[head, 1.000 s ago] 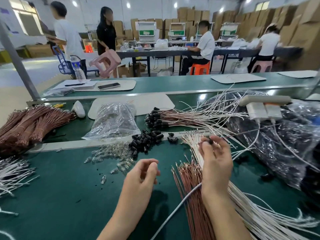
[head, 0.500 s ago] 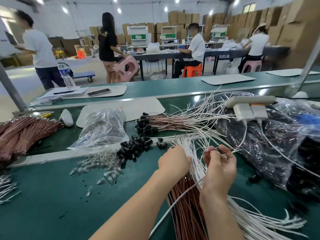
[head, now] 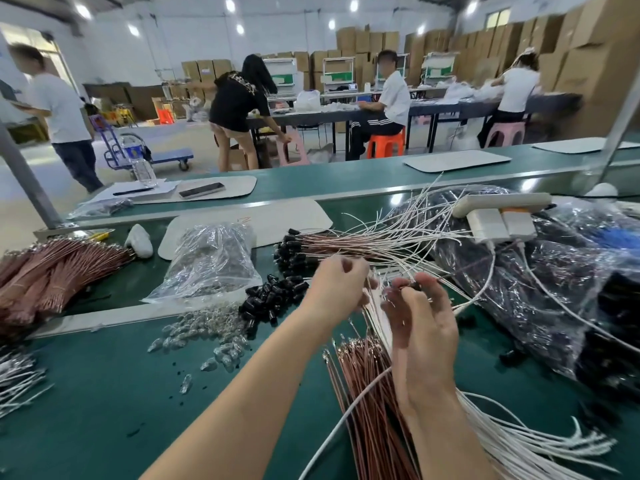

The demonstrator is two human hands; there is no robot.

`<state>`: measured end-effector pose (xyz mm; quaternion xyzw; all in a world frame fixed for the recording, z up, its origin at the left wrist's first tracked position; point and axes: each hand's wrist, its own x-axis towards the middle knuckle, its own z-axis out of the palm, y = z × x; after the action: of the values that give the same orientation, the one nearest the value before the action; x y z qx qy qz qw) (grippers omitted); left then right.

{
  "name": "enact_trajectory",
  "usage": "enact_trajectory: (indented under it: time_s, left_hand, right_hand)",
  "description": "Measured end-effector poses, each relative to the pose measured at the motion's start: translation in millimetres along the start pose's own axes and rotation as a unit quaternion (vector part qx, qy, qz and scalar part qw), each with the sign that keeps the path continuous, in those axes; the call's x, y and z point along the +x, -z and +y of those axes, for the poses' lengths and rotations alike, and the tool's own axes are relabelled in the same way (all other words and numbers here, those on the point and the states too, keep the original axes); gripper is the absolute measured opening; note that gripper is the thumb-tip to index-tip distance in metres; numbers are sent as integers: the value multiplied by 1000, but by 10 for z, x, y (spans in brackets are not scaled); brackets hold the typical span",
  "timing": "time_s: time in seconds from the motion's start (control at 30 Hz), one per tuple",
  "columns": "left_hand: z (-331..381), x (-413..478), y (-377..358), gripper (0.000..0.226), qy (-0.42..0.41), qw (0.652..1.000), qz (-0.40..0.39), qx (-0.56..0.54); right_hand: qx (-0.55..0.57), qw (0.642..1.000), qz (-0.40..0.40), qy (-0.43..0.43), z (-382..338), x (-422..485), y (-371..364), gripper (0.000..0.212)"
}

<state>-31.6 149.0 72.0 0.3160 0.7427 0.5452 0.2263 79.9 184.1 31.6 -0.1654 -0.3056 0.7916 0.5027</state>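
My left hand (head: 337,284) reaches over the top end of a fan of white wires (head: 519,445), fingers curled down and pinching at the wire tips. Just right of it, my right hand (head: 422,323) pinches a small black cap (head: 412,286) between thumb and fingertips, with a thin wire running off to the right. A bundle of brown wires (head: 374,393) lies under both forearms on the green table (head: 86,410). Loose black caps (head: 273,296) are heaped left of my left hand.
Small glass bulbs (head: 204,327) are scattered beside a clear plastic bag (head: 211,261). Capped wire assemblies (head: 346,247) lie behind my hands. A brown wire bundle (head: 52,271) sits far left. A power strip (head: 502,202) rests on dark bagged goods (head: 554,289) at right. Other people work behind.
My left hand has moved from the bare table forward and right onto the white wire tips. The right hand has kept its pinch on the black cap, close to the left.
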Motion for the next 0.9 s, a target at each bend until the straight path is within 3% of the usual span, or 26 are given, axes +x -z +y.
enact_trajectory:
  time_s: [0.17, 0.3, 0.37, 0.43, 0.5, 0.57, 0.67, 0.77, 0.9]
  left_hand:
    - [272, -32, 398, 20, -16, 983, 94, -156]
    - [252, -118, 604, 31, -2, 994, 106, -2]
    - [253, -184, 688, 26, -40, 989, 134, -52]
    - [310, -258, 858, 19, -70, 959, 188, -198]
    - [312, -342, 1086, 16, -72, 900, 236, -360]
    - [169, -458, 1287, 18, -64, 841, 242, -480]
    - [-211, -677, 1449, 24, -40, 788, 215, -576]
    - [-662, -857, 1451, 25, -2, 764, 214, -608]
    - [-1048, -959, 1424, 24, 50, 775, 240, -582]
  right_hand:
    - [60, 975, -164, -137, 4, -126, -71, 25]
    - [46, 965, -186, -181, 49, -181, -103, 21]
    - [42, 962, -186, -196, 50, -186, -89, 21]
    - [34, 954, -210, -213, 42, -199, -89, 20]
    - [7, 947, -231, -225, 61, -222, -113, 22]
    - [-30, 942, -237, -235, 112, -251, -148, 20]
    - [-70, 934, -238, -257, 214, -288, -176, 24]
    - [-98, 923, -243, -280, 302, -304, -166, 22]
    - [-85, 929, -236, -272, 364, -294, -149, 23]
